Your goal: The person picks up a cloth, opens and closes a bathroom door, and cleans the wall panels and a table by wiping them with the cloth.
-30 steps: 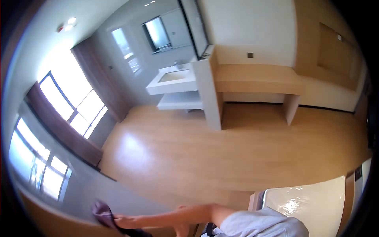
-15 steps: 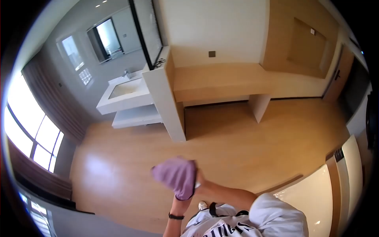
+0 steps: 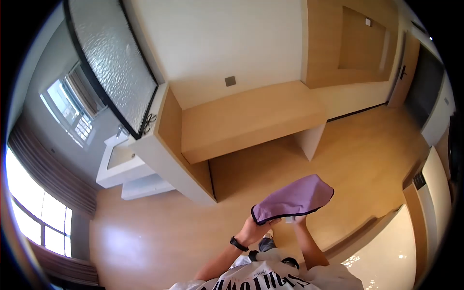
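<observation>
A purple cloth (image 3: 295, 197) with a black edge is spread between my two hands, in front of my body. My left hand (image 3: 253, 231), with a black band on its wrist, grips the cloth's lower left edge. Beneath the cloth's right part is my right hand (image 3: 298, 221), closed on it, its fingers largely hidden. A small pale patch shows between the hands under the cloth; I cannot make out what it is.
Ahead stands a wooden desk (image 3: 251, 121) against the wall. A white sink (image 3: 121, 162) and a textured glass partition (image 3: 116, 63) are on the left, above a low wall with a dark cable (image 3: 150, 123). A plastic-covered mattress (image 3: 386, 251) lies at lower right; a door (image 3: 405, 72) is beyond.
The view has turned right towards the desk. The purple cloth has come up from the lower left, and is now stretched out between both hands.
</observation>
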Motion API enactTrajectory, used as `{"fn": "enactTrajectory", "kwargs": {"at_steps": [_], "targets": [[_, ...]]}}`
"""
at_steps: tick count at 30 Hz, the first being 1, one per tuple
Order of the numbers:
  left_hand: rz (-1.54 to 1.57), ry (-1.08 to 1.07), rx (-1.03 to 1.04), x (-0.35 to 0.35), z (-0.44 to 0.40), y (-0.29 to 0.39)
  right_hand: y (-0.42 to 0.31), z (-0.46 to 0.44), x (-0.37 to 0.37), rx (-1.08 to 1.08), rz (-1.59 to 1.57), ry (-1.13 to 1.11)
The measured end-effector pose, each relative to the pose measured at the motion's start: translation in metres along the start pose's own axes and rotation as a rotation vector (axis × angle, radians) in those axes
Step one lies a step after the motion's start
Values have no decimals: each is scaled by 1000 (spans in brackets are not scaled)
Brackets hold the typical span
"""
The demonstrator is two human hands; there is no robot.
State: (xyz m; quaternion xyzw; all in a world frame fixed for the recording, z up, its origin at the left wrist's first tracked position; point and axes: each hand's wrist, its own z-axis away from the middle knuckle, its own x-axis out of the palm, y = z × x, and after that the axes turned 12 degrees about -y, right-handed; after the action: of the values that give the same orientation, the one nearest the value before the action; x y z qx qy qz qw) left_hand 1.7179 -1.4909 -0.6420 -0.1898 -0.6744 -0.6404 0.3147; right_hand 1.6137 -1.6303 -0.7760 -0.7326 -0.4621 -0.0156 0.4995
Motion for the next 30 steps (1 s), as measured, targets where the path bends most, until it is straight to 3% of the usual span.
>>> {"fn": "enactTrajectory", "kwargs": {"at_steps": [4,6,7,8,10,12,14,15,16,18,20,21,26,28,30], "targets": [[-405,-103,58,-61,-100,8,80,-85,-48,-27,458,-68],[-77,-36,-101,-91,-129,7,93,-113,-56,57,496,-41],[-730,-176,-38,-123,-140,-1,94,-126,-69,82,520,-37],[-711,-182,-44,-138,-161,2,94,-138,-83,107,544,-34],[-416,213,-370,-165,-202,10,107,-163,-119,104,770,-160],[-670,349,-266,-211,-247,7,106,-191,-140,27,871,-149],[-979,344,-144,-274,-293,11,124,-204,-173,-31,909,-95],[-1172,375,-84,-295,-315,17,150,-212,-207,229,778,-57],[-1362,402,-17,-305,-343,30,163,-233,-211,268,959,-113],[-1438,490,-82,-320,-396,51,190,-276,-219,315,1330,-231],[-1451,539,-94,-330,-444,65,168,-363,-170,84,1198,-148],[-1492,593,-105,-336,-465,67,183,-383,-179,94,1218,-160],[-1698,609,-267,-370,-573,75,315,-484,-262,435,1188,264],[-1767,600,-339,-381,-610,69,334,-523,-288,565,1219,276],[-1933,527,-321,-392,-634,57,342,-548,-301,593,1811,109]]}}
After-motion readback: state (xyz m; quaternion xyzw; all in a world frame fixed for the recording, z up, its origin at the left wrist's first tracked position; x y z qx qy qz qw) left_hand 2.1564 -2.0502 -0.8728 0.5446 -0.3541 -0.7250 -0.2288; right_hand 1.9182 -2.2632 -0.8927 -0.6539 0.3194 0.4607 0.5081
